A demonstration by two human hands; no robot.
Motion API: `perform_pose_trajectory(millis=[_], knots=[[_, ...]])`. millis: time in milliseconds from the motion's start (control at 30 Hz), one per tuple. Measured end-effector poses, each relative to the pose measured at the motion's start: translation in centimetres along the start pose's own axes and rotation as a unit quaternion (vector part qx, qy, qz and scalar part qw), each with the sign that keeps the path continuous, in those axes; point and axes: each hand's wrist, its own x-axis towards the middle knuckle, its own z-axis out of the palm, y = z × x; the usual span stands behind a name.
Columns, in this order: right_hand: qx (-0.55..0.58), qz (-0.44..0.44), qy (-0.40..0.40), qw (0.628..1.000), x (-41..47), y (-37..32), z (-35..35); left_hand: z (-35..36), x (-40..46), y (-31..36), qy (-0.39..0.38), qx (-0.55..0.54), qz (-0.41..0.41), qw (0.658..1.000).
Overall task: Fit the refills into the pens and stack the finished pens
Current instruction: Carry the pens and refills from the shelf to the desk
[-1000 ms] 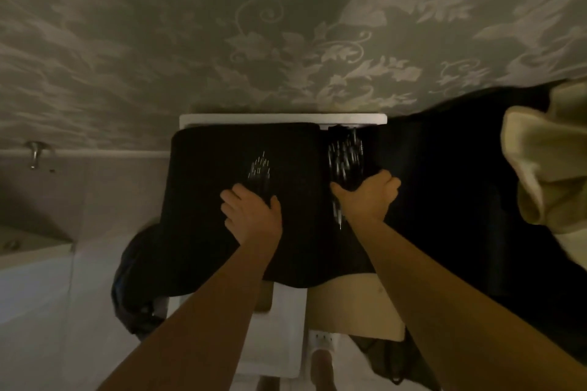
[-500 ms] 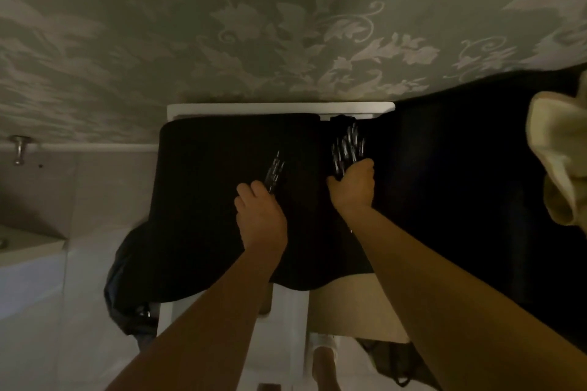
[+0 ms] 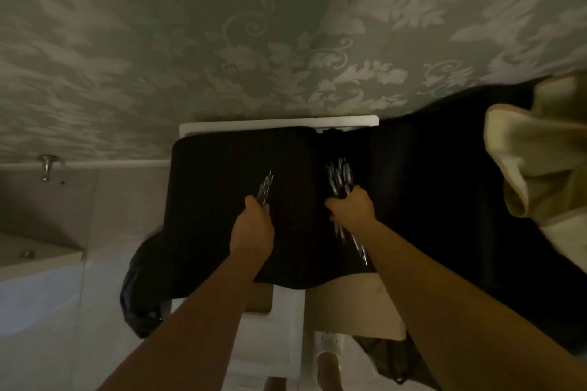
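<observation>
A black cloth (image 3: 222, 232) covers a small white table (image 3: 279, 121). My left hand (image 3: 254, 225) rests on it with fingers curled around the near ends of a small bundle of pens (image 3: 265, 187) that point away from me. My right hand (image 3: 352, 208) is closed on the near part of a larger heap of pens (image 3: 340, 176) lying to the right. A few thin pens or refills (image 3: 352, 241) stick out toward me beside my right wrist. The light is dim, so barrels and refills cannot be told apart.
A patterned grey wall (image 3: 286, 41) rises behind the table. A cream fabric (image 3: 540, 152) lies on dark cloth at the right. A white ledge with a metal knob (image 3: 47, 165) is at the left. A tan board (image 3: 359, 305) shows below the cloth's front edge.
My left hand has closed around the small bundle and gathered it tighter. My right hand has slid forward onto the larger heap. The camera has tilted a little.
</observation>
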Motion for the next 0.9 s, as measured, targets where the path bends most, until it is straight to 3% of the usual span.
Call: perform_pose_trajectory(millis=[333,600,900], knots=[[0.064,0.029,-0.010,0.997,-12.2,2.4,-5.1,-5.8,-11.2,-1.0,-0.048,-0.176,-0.031,0.983],[0.037,0.024,0.019,0.999,-22.1,4.8,-10.5,-9.6,-20.8,-3.9,-0.023,-0.216,-0.050,0.975],[0.073,0.053,0.095,0.991,-32.6,8.8,-12.9,-11.7,-26.4,-7.6,-0.053,-0.241,-0.053,0.968]])
